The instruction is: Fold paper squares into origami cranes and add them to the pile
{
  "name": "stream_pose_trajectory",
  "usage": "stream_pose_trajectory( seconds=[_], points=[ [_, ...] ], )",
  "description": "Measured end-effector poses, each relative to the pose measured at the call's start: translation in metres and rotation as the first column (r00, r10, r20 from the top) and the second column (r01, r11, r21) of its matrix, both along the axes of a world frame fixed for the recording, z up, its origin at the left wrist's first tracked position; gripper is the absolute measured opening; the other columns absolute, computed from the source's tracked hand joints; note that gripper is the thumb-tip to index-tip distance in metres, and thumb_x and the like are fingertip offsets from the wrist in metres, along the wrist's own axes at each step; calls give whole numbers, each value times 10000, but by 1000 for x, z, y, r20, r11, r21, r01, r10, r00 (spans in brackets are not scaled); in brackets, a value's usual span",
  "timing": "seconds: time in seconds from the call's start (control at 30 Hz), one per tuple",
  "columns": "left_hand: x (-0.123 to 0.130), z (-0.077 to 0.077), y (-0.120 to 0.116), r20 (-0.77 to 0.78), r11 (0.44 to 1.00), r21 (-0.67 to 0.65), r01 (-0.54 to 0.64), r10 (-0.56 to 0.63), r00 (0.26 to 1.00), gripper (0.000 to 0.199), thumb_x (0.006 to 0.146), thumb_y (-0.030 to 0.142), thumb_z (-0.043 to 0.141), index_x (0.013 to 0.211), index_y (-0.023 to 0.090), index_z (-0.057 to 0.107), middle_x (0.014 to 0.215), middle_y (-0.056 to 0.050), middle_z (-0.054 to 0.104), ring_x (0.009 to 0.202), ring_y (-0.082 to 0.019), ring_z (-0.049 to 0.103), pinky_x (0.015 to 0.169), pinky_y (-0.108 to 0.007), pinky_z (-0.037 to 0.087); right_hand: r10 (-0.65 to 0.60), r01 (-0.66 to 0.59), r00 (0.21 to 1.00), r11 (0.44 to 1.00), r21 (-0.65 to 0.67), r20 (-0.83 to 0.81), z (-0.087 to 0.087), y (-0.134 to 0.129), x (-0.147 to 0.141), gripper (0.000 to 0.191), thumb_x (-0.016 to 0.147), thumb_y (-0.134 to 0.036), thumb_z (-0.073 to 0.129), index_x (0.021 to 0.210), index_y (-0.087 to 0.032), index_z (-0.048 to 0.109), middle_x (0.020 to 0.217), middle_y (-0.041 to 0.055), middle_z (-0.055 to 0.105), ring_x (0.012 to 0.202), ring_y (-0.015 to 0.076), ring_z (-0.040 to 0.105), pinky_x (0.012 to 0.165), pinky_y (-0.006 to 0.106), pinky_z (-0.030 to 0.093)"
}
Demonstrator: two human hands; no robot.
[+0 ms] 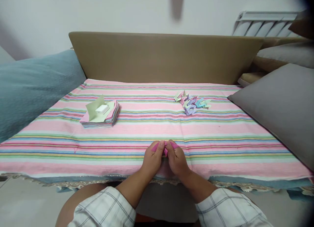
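Observation:
Both my hands meet near the front edge of the striped cloth, thumbs on top. Between them is a small folded piece of bright pink paper (166,152), partly hidden by the fingers. My left hand (152,157) pinches its left side, and my right hand (177,159) pinches the right side. Farther back to the right lies a loose cluster of folded paper pieces (192,102) in purple, green, pink and blue. To the left is a stack of coloured paper sheets (100,124), with a small white block (102,109) on a pale, bent-up top sheet.
The striped cloth (147,128) covers the seat, its lace-trimmed edge in front of my knees. A brown backrest (162,58) stands behind. A blue-covered armrest (39,86) bounds the left, and grey cushions (279,99) lean at the right. A white radiator (266,24) is at the far right.

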State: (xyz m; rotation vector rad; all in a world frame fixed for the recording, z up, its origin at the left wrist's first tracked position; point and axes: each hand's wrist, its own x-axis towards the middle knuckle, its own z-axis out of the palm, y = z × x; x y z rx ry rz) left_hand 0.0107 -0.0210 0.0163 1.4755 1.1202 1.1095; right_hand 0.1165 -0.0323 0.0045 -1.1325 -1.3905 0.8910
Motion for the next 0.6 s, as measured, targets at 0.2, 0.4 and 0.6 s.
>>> stream_pose_trajectory(
  seconds=[0.2, 0.4, 0.6],
  points=[
    [2, 3, -1, 170, 987, -153, -42, 68, 983, 413, 824, 532, 469, 602, 184, 481, 584, 27, 480, 609, -131, 441, 618, -252, 376, -66, 60, 997, 990, -124, -42, 3, 0, 0, 403, 904, -471, 341, 610, -210, 429, 559, -33, 426, 543, 121, 391, 545, 253, 330],
    [6, 0, -2, 379, 954, -299, 21, 99, 920, 443, 799, 574, 488, 596, 181, 523, 560, 18, 514, 581, -135, 473, 600, -260, 390, -81, 33, 979, 969, -244, -189, -1, 2, -2, 472, 865, -576, 371, 580, -206, 441, 508, -38, 420, 507, 116, 383, 511, 250, 320],
    [9, -4, 0, 515, 925, -368, 91, 121, 849, 489, 776, 601, 507, 542, 173, 544, 504, 1, 526, 524, -139, 497, 573, -276, 404, -143, 38, 936, 950, -311, -321, -8, 2, -5, 527, 819, -619, 431, 498, -203, 469, 460, -27, 452, 467, 119, 395, 498, 262, 317]
  ],
)
